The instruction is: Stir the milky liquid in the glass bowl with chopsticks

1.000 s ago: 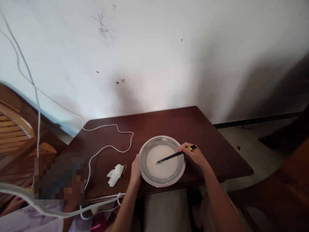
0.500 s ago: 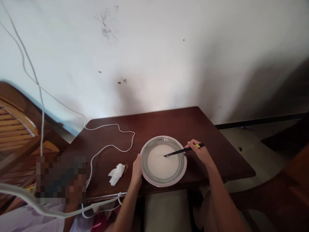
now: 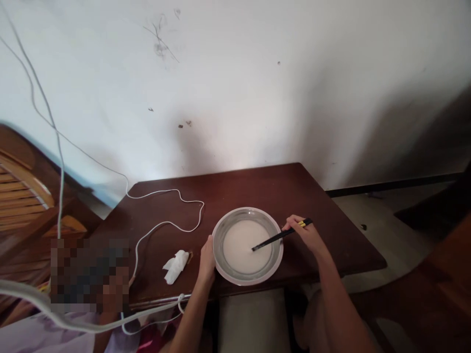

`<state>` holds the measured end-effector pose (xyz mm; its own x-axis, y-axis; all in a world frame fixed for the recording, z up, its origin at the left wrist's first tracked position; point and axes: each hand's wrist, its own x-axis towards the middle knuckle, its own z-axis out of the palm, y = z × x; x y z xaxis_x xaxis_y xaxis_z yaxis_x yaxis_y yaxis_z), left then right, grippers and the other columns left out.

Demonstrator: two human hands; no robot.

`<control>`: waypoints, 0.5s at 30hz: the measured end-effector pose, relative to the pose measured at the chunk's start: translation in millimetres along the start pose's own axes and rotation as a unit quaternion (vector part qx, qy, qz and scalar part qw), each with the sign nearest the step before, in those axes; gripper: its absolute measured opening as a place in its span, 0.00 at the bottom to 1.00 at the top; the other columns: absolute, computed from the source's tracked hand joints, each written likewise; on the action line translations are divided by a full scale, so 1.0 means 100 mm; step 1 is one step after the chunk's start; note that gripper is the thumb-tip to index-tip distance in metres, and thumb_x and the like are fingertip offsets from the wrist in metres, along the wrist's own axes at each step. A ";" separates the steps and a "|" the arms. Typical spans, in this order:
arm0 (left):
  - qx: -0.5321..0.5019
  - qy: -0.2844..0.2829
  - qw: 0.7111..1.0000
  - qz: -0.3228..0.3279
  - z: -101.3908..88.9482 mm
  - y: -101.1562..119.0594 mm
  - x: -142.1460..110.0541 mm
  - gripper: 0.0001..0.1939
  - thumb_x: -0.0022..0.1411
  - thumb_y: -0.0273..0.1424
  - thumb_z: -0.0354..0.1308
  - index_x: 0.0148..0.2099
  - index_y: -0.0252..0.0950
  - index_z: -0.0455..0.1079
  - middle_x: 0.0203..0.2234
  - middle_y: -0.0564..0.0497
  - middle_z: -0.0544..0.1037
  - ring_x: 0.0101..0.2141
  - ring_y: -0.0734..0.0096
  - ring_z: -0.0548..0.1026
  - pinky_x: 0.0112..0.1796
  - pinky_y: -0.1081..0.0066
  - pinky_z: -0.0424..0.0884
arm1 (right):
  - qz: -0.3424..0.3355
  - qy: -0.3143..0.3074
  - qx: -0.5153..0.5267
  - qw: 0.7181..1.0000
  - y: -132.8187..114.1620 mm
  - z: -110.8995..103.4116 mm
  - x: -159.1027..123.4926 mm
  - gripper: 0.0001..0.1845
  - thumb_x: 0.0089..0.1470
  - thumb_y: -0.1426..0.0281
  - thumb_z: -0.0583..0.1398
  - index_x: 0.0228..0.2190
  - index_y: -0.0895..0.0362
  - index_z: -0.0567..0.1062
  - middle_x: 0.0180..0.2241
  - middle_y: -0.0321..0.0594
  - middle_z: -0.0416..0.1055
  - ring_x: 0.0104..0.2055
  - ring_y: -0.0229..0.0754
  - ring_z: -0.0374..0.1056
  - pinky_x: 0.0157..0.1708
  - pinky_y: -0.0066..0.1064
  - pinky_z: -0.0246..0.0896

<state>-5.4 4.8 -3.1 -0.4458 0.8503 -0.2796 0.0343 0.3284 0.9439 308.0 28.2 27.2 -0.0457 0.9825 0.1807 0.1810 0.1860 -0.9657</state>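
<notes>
A round metal basin point(image 3: 218, 240) with a pale rim stands near the front edge of the table. Whitish, milky liquid point(image 3: 245, 245) covers its bottom. My left hand point(image 3: 207, 257) is closed on the basin's left rim, with the fingers partly hidden. In my right hand point(image 3: 300, 229), beyond the right rim, is a pair of black chopsticks point(image 3: 270, 240) with yellow bands near the upper end. They slant down to the left, and their tips dip into the liquid near the middle of the basin.
A crumpled white tissue point(image 3: 175, 266) lies on the dark brown table point(image 3: 235, 189), left of the basin. A thin white cable point(image 3: 162, 223) winds over the tabletop. Another person point(image 3: 73, 323) sits at the lower left beside a wooden chair point(image 3: 22, 191). Behind the table rises a white wall point(image 3: 235, 88).
The chopstick tips have moved toward the front of the basin and the chopsticks slant more steeply. My left hand stays at the rim. The whole view has shifted very slightly.
</notes>
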 end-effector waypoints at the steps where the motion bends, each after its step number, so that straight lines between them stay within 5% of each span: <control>1: -0.003 -0.003 1.000 -0.008 0.00 0.00 0.00 0.30 0.50 0.60 0.54 0.30 0.36 0.74 0.31 0.41 0.80 0.37 0.56 0.75 0.42 0.60 0.71 | 0.001 -0.027 0.006 1.000 -0.01 0.03 -0.01 0.22 0.59 0.52 0.61 0.22 0.52 0.79 0.26 0.40 0.78 0.33 0.47 0.73 0.39 0.37 0.66; 4: -0.009 -0.010 1.000 -0.020 -0.02 0.01 0.00 0.28 0.51 0.59 0.53 0.30 0.37 0.73 0.31 0.43 0.80 0.37 0.57 0.74 0.43 0.60 0.70 | -0.007 -0.053 0.008 0.999 -0.02 0.11 -0.01 0.18 0.58 0.53 0.63 0.25 0.52 0.81 0.29 0.40 0.80 0.36 0.48 0.75 0.40 0.37 0.67; 9: -0.013 -0.014 0.999 -0.040 -0.01 0.05 -0.03 0.27 0.51 0.59 0.54 0.30 0.38 0.72 0.32 0.42 0.80 0.39 0.54 0.74 0.44 0.60 0.69 | 0.003 0.044 -0.016 0.999 0.00 -0.01 0.02 0.22 0.59 0.51 0.61 0.22 0.52 0.79 0.26 0.40 0.78 0.34 0.48 0.73 0.40 0.37 0.66; 15: -0.003 -0.003 1.000 -0.026 0.00 0.09 -0.06 0.30 0.49 0.62 0.53 0.30 0.38 0.72 0.30 0.44 0.78 0.38 0.55 0.74 0.43 0.60 0.70 | -0.010 -0.050 0.000 0.999 -0.02 0.08 -0.02 0.18 0.59 0.54 0.62 0.25 0.52 0.80 0.29 0.40 0.80 0.35 0.47 0.74 0.39 0.36 0.67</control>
<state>-2.6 3.0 7.4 -0.4416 0.8347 -0.3292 0.0063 0.3697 0.9291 299.5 25.6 27.0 -0.1478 0.9726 0.1796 0.1784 0.2048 -0.9624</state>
